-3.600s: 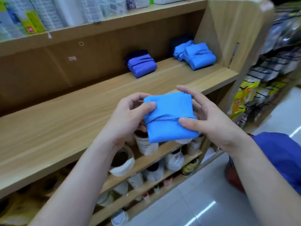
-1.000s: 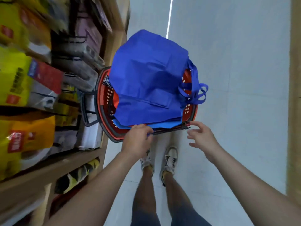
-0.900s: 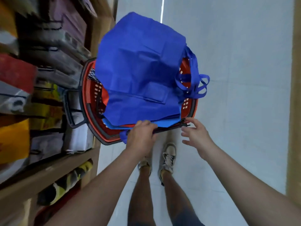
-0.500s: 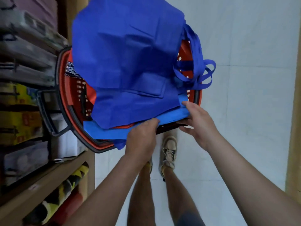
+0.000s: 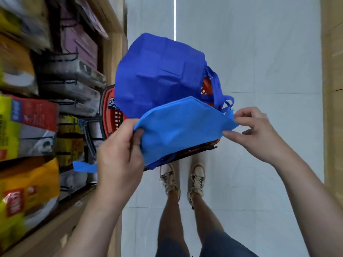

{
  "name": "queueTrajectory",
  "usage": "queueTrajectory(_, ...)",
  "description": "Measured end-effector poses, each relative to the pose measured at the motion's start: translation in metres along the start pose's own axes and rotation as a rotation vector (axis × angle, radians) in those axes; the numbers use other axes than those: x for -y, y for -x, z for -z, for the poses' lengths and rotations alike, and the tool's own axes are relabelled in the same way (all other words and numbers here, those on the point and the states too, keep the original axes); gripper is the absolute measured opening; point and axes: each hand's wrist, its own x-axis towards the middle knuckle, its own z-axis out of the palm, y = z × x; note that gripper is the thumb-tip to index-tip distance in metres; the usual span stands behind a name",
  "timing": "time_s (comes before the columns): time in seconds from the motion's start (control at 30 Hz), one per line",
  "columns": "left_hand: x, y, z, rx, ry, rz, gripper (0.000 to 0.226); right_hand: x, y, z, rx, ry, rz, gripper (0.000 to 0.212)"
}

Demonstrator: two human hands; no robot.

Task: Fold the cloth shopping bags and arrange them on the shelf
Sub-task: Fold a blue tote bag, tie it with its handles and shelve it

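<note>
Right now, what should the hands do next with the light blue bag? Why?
Probably lift the light blue bag clear of the red basket and stretch it flat. The left hand and right hand hold its two ends, but it hangs crumpled, unfit for folding.

Seen from above, a person's own body. The left hand [image 5: 118,154] and right hand [image 5: 259,134] are bare, and so are the forearms as far as the frame's edge. Dark blue-grey shorts of denim-like cloth [image 5: 222,245] show at the bottom. The legs below them are uncovered. On the feet are low beige lace-up trainers [image 5: 169,179] with pale laces and mottled brown panels.
</note>
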Motion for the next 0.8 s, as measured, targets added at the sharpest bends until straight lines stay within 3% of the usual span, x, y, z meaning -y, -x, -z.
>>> queueTrajectory(0.1,-0.017,-0.002,0.036,-0.123,-0.007,0.046,0.011,0.025,0.014,0.023,-0.021,-0.008,0.047,0.011)
queueTrajectory(0.27,-0.039,-0.006,0.103,-0.332,0.152,0.179,0.024,0.074,0.044,0.068,-0.063,0.107,0.154,0.011)
queueTrajectory(0.37,-0.051,-0.002,0.142,-0.428,0.203,0.244,0.021,0.106,0.059,0.093,-0.116,0.021,0.142,0.007)
queueTrajectory(0.47,-0.057,0.013,0.171,-0.397,0.184,0.395,0.014,0.150,0.071,0.109,-0.206,-0.190,0.173,0.009)
queueTrajectory(0.57,-0.062,0.039,0.190,-0.333,-0.121,0.575,0.037,0.198,0.082,0.116,-0.188,-0.234,0.343,0.004)
queueTrajectory(0.6,-0.069,0.049,0.194,-0.347,-0.239,0.553,0.050,0.213,0.087,0.116,-0.146,-0.224,0.425,0.004)
queueTrajectory(0.67,-0.097,0.065,0.197,-0.380,-0.292,0.341,0.069,0.242,0.102,0.111,-0.058,-0.134,0.622,0.004)
queueTrajectory(0.73,-0.133,0.075,0.191,-0.299,-0.216,0.119,0.075,0.268,0.122,0.102,0.025,0.002,0.826,0.002)
queueTrajectory(0.8,-0.167,0.081,0.175,-0.185,-0.138,0.033,0.072,0.286,0.144,0.095,0.108,0.072,0.998,0.004)
